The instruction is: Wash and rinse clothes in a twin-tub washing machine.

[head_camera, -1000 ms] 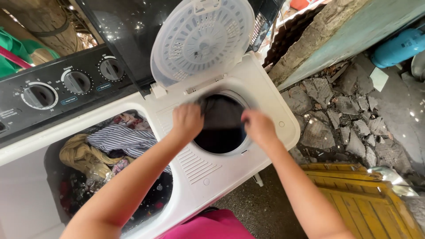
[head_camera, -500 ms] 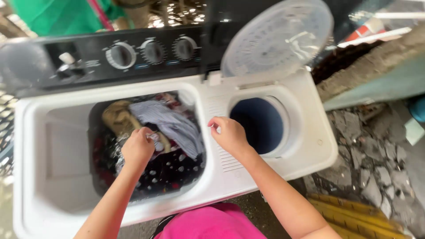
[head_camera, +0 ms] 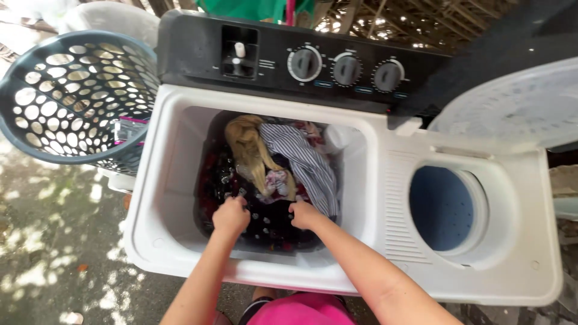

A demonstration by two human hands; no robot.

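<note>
A white twin-tub washing machine [head_camera: 162,241] stands below me. Its left wash tub holds wet laundry: a tan cloth [head_camera: 248,147], a grey-and-white striped cloth [head_camera: 307,159] and a dark spotted garment [head_camera: 268,225] in water. My left hand [head_camera: 232,216] and my right hand [head_camera: 304,215] are both down in this tub, side by side, fingers closed on the dark spotted garment at its near edge. The round spin tub [head_camera: 442,207] on the right is open, and no laundry shows in it.
The spin tub's translucent lid [head_camera: 518,105] stands raised at the right. A black control panel with three dials [head_camera: 346,69] runs along the back. A dark perforated laundry basket [head_camera: 72,96] sits left of the machine. Sun-dappled ground lies at lower left.
Both hands left the spin tub on the right and moved into the left wash tub. My view swung left, bringing the basket into sight. The hands now grip the dark garment.
</note>
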